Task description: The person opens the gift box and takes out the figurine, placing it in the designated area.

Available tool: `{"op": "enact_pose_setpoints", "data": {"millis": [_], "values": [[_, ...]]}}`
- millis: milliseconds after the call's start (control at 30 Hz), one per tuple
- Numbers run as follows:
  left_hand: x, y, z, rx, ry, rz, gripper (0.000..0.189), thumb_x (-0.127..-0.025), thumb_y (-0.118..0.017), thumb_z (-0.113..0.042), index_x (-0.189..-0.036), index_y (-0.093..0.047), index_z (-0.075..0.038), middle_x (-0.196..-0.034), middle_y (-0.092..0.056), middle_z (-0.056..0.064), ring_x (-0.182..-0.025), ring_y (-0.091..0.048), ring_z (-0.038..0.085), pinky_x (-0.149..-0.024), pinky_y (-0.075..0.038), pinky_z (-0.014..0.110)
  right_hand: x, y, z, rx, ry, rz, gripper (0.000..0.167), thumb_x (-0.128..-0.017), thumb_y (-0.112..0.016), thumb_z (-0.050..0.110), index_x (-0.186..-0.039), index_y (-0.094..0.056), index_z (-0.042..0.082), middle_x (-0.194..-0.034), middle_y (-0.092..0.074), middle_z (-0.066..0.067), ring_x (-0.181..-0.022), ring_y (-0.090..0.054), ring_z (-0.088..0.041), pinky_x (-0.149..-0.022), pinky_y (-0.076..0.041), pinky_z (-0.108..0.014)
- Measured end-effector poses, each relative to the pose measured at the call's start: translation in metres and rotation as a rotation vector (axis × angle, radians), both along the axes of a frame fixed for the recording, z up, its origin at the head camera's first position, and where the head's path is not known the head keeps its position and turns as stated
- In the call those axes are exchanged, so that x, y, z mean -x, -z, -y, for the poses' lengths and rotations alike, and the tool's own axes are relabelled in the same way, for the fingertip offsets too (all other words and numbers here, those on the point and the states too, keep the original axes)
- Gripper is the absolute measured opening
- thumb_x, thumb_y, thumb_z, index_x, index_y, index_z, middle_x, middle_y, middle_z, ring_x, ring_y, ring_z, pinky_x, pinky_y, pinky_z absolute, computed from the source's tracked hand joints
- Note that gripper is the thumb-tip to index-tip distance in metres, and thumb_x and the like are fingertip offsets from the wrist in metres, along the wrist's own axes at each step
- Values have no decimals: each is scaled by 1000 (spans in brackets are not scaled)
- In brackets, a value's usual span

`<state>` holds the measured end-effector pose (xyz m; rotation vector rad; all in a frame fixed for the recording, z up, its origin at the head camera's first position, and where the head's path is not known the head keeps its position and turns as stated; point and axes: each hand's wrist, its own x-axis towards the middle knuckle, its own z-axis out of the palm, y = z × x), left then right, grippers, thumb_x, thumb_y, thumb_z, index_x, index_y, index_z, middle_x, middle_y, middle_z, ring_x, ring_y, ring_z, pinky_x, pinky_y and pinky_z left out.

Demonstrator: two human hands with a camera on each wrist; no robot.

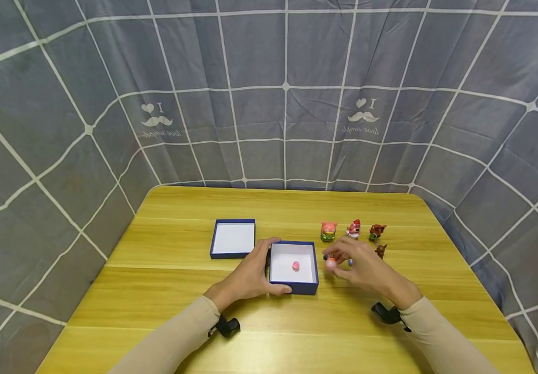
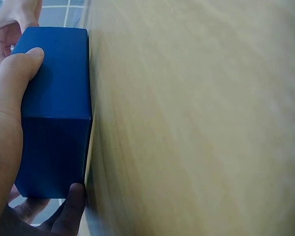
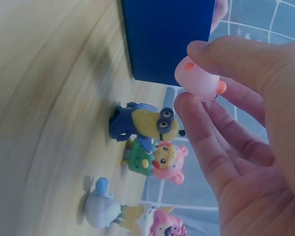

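A dark blue open box (image 1: 297, 288) with a white inside stands on the table, and a small pink figurine (image 1: 296, 266) lies in it. My left hand (image 1: 249, 272) grips the box by its left side, thumb (image 2: 27, 61) on the front wall and fingers around the back. Just right of the box, my right hand (image 1: 364, 262) pinches a pale pink figurine (image 3: 199, 81) with orange parts between thumb and fingertips, raised off the table. Below it in the right wrist view stands a yellow-and-blue minion figurine (image 3: 150, 123), touched by no finger.
Left of the box lies a shallow blue-rimmed lid (image 1: 233, 254), white side up. Behind my right hand stand a pink-and-green figurine (image 1: 328, 231), a red-and-white one (image 1: 354, 228) and a brown one (image 1: 377, 231). Another brown figurine (image 1: 381, 251) and a pale blue one (image 3: 102, 209) are nearby.
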<state>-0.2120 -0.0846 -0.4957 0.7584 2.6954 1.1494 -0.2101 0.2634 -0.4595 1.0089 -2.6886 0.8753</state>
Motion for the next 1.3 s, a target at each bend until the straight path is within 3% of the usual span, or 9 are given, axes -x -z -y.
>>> {"op": "enact_pose_setpoints", "data": {"millis": [233, 800, 1300], "values": [[0, -1, -1, 5, -3, -5, 128, -82, -106, -58, -180, -33, -19, -171, -49, 13, -142, -62, 30, -131, -53, 55, -2, 2, 0, 10, -5, 28, 30, -100, -92, 4, -129, -83, 4, -124, -80, -9, -100, -81, -14, -87, -72, -41], [-1, -1, 0, 7, -6, 0, 128, -83, -106, -58, -180, -33, -18, -172, -49, 13, -142, -62, 29, -131, -53, 54, -4, 10, -3, -46, 5, 24, 24, -103, -91, 11, -126, -84, 7, -123, -80, -4, -99, -80, -13, -87, -71, -39], [0, -1, 0, -4, -1, 3, 129, -82, -106, -57, -180, -33, -16, -171, -49, 13, -143, -62, 30, -131, -53, 55, -3, 17, -5, -45, -36, 42, 24, -102, -91, 8, -125, -83, 6, -122, -79, -5, -97, -78, -11, -85, -69, -29]]}}
